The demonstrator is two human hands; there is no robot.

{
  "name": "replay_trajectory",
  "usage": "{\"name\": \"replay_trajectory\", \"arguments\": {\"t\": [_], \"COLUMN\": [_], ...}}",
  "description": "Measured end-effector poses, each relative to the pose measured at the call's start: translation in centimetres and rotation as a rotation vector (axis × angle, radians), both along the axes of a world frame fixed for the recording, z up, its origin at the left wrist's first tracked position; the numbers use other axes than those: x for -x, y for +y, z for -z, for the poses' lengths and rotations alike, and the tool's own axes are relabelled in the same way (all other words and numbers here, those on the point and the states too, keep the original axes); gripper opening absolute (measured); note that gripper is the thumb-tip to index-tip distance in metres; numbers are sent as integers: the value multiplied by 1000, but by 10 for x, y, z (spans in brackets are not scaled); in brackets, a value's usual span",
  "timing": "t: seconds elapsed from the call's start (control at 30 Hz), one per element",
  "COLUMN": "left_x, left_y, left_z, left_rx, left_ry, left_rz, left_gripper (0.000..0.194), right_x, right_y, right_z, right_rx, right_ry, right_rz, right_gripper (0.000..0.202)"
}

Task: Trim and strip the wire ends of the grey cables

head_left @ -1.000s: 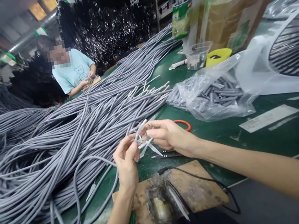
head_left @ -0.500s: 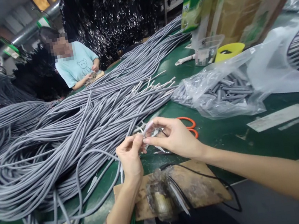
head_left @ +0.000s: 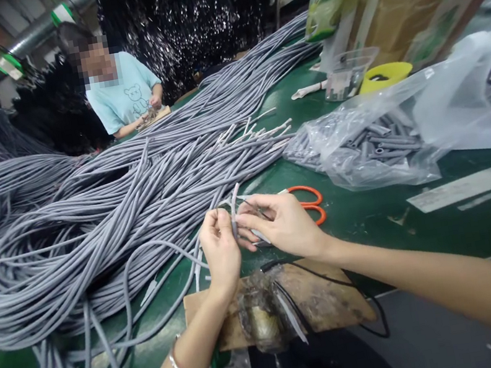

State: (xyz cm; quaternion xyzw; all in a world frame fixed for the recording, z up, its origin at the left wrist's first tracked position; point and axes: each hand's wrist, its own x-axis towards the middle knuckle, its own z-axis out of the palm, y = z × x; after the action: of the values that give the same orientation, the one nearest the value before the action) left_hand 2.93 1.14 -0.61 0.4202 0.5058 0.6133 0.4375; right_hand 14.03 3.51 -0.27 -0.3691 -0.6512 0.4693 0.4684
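Note:
My left hand (head_left: 220, 244) is closed, thumb and fingers pinched on a grey cable (head_left: 235, 228) whose pale end stands up above the fingertips. My right hand (head_left: 285, 224) is close beside it, its fingers bent together at the cable; a whitish piece shows under its palm, but what it grips is hidden. Behind the right hand lie scissors with orange handles (head_left: 319, 203), their blades mostly covered. Below both hands, a small soldering-like device with a brown, grimy body (head_left: 263, 319) sits on a wooden board (head_left: 331, 301).
Bundles of grey cable (head_left: 106, 226) cover the left and middle of the green table (head_left: 377, 237). A clear bag of short grey tubes (head_left: 375, 143) lies at the right, near a yellow container (head_left: 385, 77) and a cardboard box (head_left: 391, 15). Across the table sits a person (head_left: 127, 97).
The pale cable end, earlier tilted between my fingers, now points upward. My right hand's fingers have shifted lower, and my left hand has moved slightly right. The scissors' handles show more.

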Motion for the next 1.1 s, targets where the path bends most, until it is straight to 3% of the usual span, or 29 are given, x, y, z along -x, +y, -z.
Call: {"name": "replay_trajectory", "arguments": {"t": [0.17, 0.4, 0.53, 0.63, 0.73, 0.83, 0.9, 0.97, 1.1], "left_x": [4, 9, 15, 23, 30, 31, 28, 24, 17], "left_y": [6, 7, 8, 9, 8, 5, 2, 1, 3], "left_z": [3, -12, -20, -20, -19, -16, -14, -12, -10], "left_rx": [-73, 35, 5, -49, 44, 246, 247, 159, 25], "left_ry": [-128, -582, -648, -672, -547, -246, -78, 35, 186], "left_rz": [-1, 12, -4, -113, -160, 157, 318, 289, 81], "left_gripper": [41, 32, 28, 27, 33, 51, 46, 40, 40], "right_x": [-1, -3, -3, -4, -5, -9, -12, -14, -10], "right_y": [5, 8, 7, 7, 10, 14, 13, 9, -12], "right_z": [1, -2, -3, -2, 0, -1, -4, -7, -6], "right_rx": [-44, -15, -31, -17, 7, 10, -35, -132, -488], "right_ry": [-37, -32, -30, -7, 44, 121, 145, 124, -3], "right_rz": [-32, -91, -108, -128, -139, -128, -117, -84, -34], "right_gripper": [16, 17, 17, 17, 17, 15, 14, 14, 12]}}
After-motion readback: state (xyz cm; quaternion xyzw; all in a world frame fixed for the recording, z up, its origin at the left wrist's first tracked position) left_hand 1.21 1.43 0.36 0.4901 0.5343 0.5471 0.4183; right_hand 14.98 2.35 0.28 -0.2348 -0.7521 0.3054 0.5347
